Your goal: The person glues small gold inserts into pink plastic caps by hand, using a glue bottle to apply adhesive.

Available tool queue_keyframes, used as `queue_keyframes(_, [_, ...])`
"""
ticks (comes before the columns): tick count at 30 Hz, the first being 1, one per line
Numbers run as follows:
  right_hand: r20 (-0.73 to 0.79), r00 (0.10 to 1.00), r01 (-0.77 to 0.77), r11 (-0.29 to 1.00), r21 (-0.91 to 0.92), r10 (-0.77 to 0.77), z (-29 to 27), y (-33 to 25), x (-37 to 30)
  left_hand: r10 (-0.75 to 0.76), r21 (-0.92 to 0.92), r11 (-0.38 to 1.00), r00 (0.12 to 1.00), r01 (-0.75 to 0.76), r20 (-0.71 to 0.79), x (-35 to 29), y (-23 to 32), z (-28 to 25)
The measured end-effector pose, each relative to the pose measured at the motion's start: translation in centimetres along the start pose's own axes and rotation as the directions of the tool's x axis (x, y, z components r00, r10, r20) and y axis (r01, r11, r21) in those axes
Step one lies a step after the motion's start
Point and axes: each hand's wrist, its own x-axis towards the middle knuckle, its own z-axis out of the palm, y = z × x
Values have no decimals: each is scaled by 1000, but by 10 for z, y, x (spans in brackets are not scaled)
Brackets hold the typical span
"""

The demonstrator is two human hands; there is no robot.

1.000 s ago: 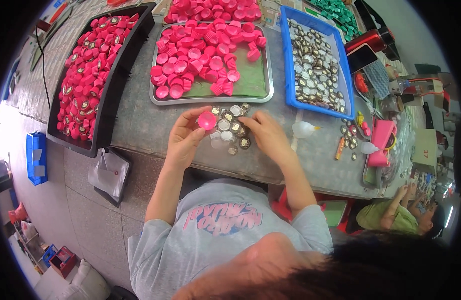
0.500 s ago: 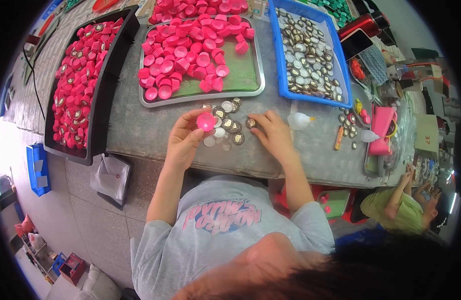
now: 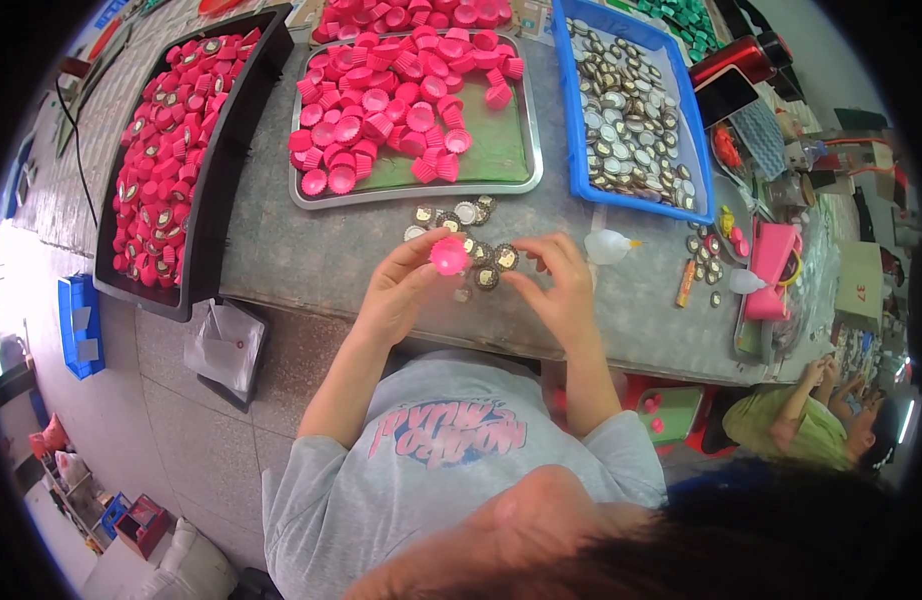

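Observation:
Between the fingertips and thumb of my left hand (image 3: 399,290) is a bright pink fluted cup (image 3: 448,257), its open side facing up. My right hand (image 3: 559,285) pinches a dark crimped cap (image 3: 505,258) with a pale printed face, just right of the pink cup. Cup and cap are a short gap apart. Around and behind them lies a loose group of similar caps (image 3: 467,213) on the grey table (image 3: 371,250), some showing silvery undersides. The pink cup and my left fingers partly cover this group.
Beyond my hands stands a metal-rimmed tray (image 3: 431,193) of pink cups. A black bin (image 3: 216,210) of pink pieces with caps is at left, a blue tray (image 3: 579,150) of caps at right. A white squeeze bottle (image 3: 608,247) lies beside my right hand. A co-worker (image 3: 791,420) sits at right.
My left hand has brought the pink cup rightward, nearer my right hand. The right fingers now pinch the cap with its printed face showing. The whole view has shifted slightly.

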Motion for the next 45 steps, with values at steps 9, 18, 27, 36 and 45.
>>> queue_keyframes(9, [-63, 956, 280, 954, -111, -288, 10, -34, 9, -47, -98, 994, 997, 53, 69, -1, 2, 12])
queue_keyframes(18, [-18, 962, 269, 954, -130, -274, 13, -36, 8, -78, -48, 996, 997, 79, 13, -4, 4, 13])
queue_keyframes(27, [-38, 959, 273, 953, -131, -281, 15, -35, 8, -94, -29, 995, 996, 94, 0, -2, 3, 13])
queue_keyframes(36, [-21, 953, 297, 944, -146, -303, 15, -34, 7, -99, -11, 995, 995, 99, -13, -3, 3, 14])
queue_keyframes(45, [-51, 930, 337, 899, -280, -364, 24, -29, 4, 92, 504, 862, 995, -56, -47, 1, -5, 15])
